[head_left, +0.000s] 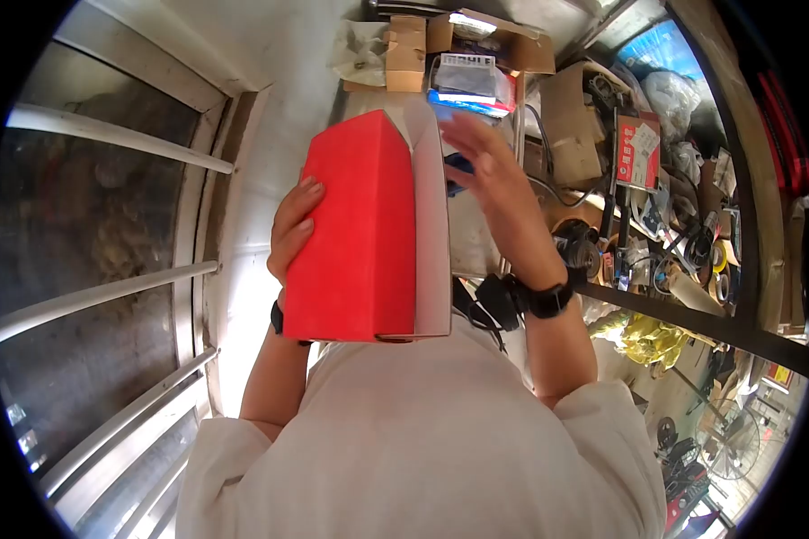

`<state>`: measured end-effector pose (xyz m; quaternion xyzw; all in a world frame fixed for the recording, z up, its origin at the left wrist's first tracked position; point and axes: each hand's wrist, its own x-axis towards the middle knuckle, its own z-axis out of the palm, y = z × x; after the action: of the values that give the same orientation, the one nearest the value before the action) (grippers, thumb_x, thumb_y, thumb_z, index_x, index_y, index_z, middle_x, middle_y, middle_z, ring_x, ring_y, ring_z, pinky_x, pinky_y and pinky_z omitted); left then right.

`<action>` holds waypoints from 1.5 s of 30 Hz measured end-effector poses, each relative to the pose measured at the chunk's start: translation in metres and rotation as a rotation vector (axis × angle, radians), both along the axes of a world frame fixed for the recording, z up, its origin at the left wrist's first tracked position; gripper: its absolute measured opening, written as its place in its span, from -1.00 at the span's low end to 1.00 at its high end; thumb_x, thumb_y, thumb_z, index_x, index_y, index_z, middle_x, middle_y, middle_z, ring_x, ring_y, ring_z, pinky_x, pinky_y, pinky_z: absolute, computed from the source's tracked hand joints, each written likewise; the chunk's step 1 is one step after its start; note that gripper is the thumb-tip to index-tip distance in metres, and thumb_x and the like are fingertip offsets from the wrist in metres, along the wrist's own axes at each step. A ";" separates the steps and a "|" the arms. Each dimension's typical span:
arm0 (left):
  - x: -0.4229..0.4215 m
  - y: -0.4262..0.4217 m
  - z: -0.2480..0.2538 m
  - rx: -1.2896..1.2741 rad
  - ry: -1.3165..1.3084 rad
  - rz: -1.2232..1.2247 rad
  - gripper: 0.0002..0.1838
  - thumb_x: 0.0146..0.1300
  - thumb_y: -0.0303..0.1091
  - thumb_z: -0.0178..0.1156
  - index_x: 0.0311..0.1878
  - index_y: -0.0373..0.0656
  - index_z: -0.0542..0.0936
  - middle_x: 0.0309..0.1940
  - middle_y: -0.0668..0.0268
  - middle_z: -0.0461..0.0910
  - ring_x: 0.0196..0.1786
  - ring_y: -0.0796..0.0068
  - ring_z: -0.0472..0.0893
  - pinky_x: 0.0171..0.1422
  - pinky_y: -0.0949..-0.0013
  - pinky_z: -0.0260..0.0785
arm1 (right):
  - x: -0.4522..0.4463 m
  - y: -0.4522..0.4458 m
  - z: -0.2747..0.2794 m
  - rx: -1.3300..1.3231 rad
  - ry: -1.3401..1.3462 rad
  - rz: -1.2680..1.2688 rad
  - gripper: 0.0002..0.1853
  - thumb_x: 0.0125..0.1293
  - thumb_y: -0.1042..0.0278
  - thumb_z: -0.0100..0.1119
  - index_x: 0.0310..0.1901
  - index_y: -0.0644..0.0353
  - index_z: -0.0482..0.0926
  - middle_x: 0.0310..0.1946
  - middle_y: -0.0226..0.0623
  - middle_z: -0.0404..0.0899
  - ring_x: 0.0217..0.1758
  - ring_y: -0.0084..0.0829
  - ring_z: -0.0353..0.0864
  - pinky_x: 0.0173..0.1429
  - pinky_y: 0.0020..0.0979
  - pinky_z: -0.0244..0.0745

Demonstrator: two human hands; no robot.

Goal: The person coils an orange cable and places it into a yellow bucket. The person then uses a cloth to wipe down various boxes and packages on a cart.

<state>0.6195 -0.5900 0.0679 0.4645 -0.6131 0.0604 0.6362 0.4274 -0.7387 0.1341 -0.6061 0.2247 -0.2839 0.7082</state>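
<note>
A red cardboard box (351,234) is held up in front of my chest, its long side upright in view. Along its right edge a flap (433,234) with a pale inner face stands out from the box. My left hand (295,225) grips the box's left side, fingertips on the red face and thumb hidden. Beside the flap, my right hand (487,171) is raised with its fingers apart and holds nothing; whether a fingertip touches the flap's upper edge is unclear. The inside of the box cannot be seen.
Beyond the box, an open carton (535,52) and a MAHLE package (466,76) lie on a surface. Shelves at the right hold a red-and-white box (637,153), tape rolls and parts. A barred window (108,139) lines the left side.
</note>
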 end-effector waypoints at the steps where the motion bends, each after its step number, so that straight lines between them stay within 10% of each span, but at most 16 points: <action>1: 0.000 0.002 0.002 0.008 -0.049 -0.011 -0.55 0.26 -0.24 0.25 0.17 -0.03 0.38 0.17 0.00 0.47 0.26 0.01 0.46 0.39 -0.08 0.26 | 0.002 -0.001 -0.001 0.119 -0.026 -0.010 -0.32 0.39 -0.08 0.02 0.38 0.19 0.20 0.34 -0.18 0.26 0.41 -0.34 0.20 0.40 -0.22 0.15; 9: 0.001 -0.003 -0.007 0.007 0.046 -0.047 -0.58 0.31 -0.28 0.19 0.20 -0.04 0.37 0.15 -0.01 0.49 0.26 0.01 0.46 0.40 -0.06 0.25 | 0.024 0.002 0.006 0.393 -0.086 -0.175 -0.70 0.42 0.25 0.07 0.09 0.18 0.54 -0.21 -0.49 0.60 -0.20 -0.71 0.52 -0.10 -0.62 0.39; 18: -0.006 -0.002 -0.011 0.079 0.055 -0.100 -0.55 0.30 -0.20 0.21 0.21 -0.02 0.37 0.20 -0.02 0.47 0.29 -0.02 0.44 0.41 -0.07 0.23 | 0.018 -0.004 -0.014 0.150 -0.022 -0.239 -0.71 0.47 0.21 0.00 -0.04 0.25 0.58 -0.28 -0.54 0.56 -0.25 -0.75 0.42 -0.19 -0.66 0.31; 27: -0.010 -0.004 0.003 0.112 -0.139 -0.138 -0.57 0.23 -0.40 0.24 0.16 -0.06 0.37 0.17 -0.03 0.48 0.27 -0.05 0.45 0.39 -0.09 0.25 | 0.010 -0.021 -0.030 0.057 0.083 -0.078 -0.62 0.49 0.07 -0.03 0.03 0.27 0.51 -0.18 -0.47 0.56 -0.14 -0.68 0.44 -0.05 -0.64 0.34; 33: -0.017 -0.009 0.012 0.290 -0.262 -0.238 -0.58 0.16 -0.53 0.23 0.11 -0.14 0.42 0.13 -0.02 0.50 0.23 -0.09 0.48 0.38 -0.15 0.24 | 0.022 -0.018 -0.033 0.010 0.157 0.063 -0.20 0.45 -0.30 -0.26 0.49 0.12 -0.08 0.41 -0.07 0.16 0.47 -0.28 0.13 0.47 -0.38 0.03; 39: -0.014 -0.019 0.013 0.349 -0.316 -0.022 -0.46 -0.01 -0.60 0.30 0.11 -0.15 0.44 0.16 0.01 0.47 0.25 -0.10 0.44 0.42 -0.20 0.16 | 0.007 -0.023 -0.053 0.546 0.097 0.008 -0.13 0.41 -0.39 -0.33 0.51 0.12 -0.13 0.52 -0.10 -0.13 0.58 -0.17 -0.13 0.51 -0.01 -0.08; 45: -0.018 -0.036 0.003 0.422 -0.246 0.020 -0.35 -0.12 -0.62 0.36 0.14 -0.15 0.42 0.22 0.08 0.42 0.30 -0.08 0.39 0.44 -0.10 0.17 | 0.010 0.028 -0.024 0.679 -0.041 0.118 -0.22 0.46 -0.20 -0.14 0.50 0.12 -0.05 0.48 -0.20 -0.01 0.53 -0.36 0.00 0.48 -0.40 0.06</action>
<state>0.6020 -0.6258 0.0707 0.5824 -0.6805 -0.0064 0.4448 0.4373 -0.7106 0.1097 -0.3419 0.2567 -0.1635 0.8891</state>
